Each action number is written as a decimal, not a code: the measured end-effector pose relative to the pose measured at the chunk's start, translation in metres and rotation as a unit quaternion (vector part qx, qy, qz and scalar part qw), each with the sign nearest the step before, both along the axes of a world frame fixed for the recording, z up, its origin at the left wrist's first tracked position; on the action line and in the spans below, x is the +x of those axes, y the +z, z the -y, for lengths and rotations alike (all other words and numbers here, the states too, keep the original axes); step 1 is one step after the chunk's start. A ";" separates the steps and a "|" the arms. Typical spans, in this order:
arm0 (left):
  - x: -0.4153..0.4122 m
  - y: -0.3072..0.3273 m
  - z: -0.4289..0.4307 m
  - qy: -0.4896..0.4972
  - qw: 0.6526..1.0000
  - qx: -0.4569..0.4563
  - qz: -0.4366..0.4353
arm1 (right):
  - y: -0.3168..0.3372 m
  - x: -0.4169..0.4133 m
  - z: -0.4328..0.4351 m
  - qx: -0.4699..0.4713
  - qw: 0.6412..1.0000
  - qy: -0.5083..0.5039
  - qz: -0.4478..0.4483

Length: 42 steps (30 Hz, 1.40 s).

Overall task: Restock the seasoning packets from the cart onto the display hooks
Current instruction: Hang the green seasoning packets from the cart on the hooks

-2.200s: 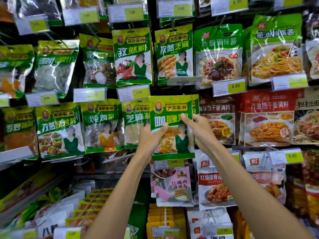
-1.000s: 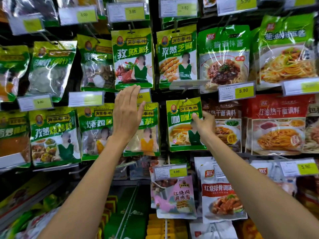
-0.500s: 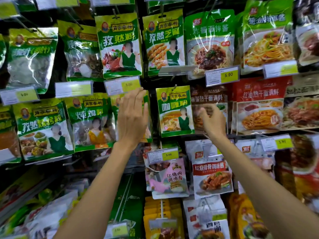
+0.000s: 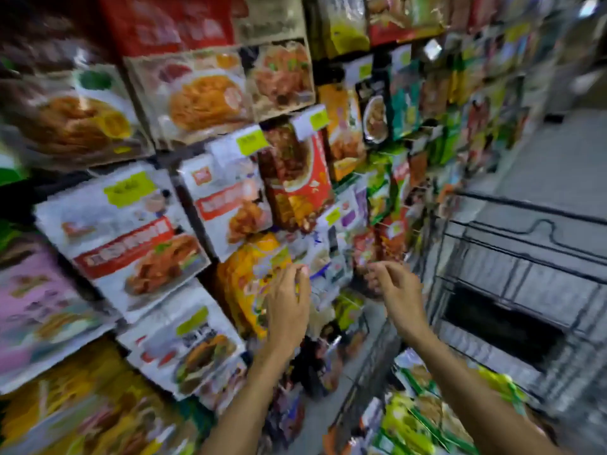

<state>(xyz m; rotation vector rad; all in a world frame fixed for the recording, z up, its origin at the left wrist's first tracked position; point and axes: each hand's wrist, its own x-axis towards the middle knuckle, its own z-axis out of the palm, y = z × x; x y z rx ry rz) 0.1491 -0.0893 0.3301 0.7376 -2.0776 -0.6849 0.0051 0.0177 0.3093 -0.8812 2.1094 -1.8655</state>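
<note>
Green seasoning packets (image 4: 417, 418) lie heaped in the wire cart (image 4: 512, 290) at the lower right, under the right forearm; the print on them is too blurred to read. Neither hand touches them. The right hand (image 4: 399, 292) is raised above the cart's near corner, fingers loosely curled and apart, with nothing between them. The left hand (image 4: 287, 300) is up beside it, a little closer to the display, its fingers half bent and also empty; its fingertips (image 4: 300, 270) sit in front of a yellow packet (image 4: 253, 277) hanging on the rack, though the blur makes it impossible to say whether they touch it. To the left of the hands the display is crowded with hanging packets: white ones with red bands (image 4: 138, 244) showing meat dishes, a red one (image 4: 299, 182) higher up, and noodle sauce packets (image 4: 200, 96) in the row above. Yellow price tags (image 4: 251, 141) stick out on the hook ends. The rack runs away to the upper right beside a grey floor (image 4: 558, 159), and the whole view is tilted and smeared.
</note>
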 end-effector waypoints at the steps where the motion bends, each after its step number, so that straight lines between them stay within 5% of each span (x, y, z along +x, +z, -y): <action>1: -0.021 -0.022 -0.009 -0.024 0.999 0.022 0.025 | -0.022 -0.013 -0.016 0.022 0.999 -0.021 0.022; 9: -0.130 -0.187 -0.074 -0.154 0.950 0.162 0.218 | -0.188 -0.071 -0.135 0.177 0.952 -0.194 0.157; 19: -0.181 -0.361 -0.092 -0.240 0.862 0.172 0.411 | -0.356 -0.071 -0.195 0.298 0.820 -0.380 0.308; 35: -0.244 -0.453 -0.120 -0.165 0.839 0.257 0.450 | -0.449 -0.118 -0.166 0.397 0.793 -0.334 0.320; 42: -0.251 -0.458 -0.124 -0.116 0.832 0.216 0.498 | -0.458 -0.123 -0.170 0.392 0.783 -0.331 0.354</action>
